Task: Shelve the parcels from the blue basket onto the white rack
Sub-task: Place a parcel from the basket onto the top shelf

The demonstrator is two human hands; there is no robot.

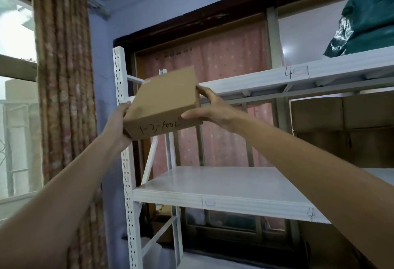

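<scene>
I hold a flat brown cardboard parcel [164, 102] with black handwriting on its near side, raised in front of the white rack [213, 198] at its left end. My left hand [119, 123] grips the parcel's lower left corner. My right hand [210, 108] clasps its right edge, thumb underneath. The parcel is tilted and hangs in the air, level with the rack's upper shelf [277, 79], touching no shelf. The blue basket is out of view.
A green plastic bag [362, 23] lies on the upper shelf at the right. Large cardboard boxes [341, 128] fill the right bay. The rack's perforated left post [121, 119] stands beside a patterned curtain [64, 98] and a window. A pink curtain hangs behind.
</scene>
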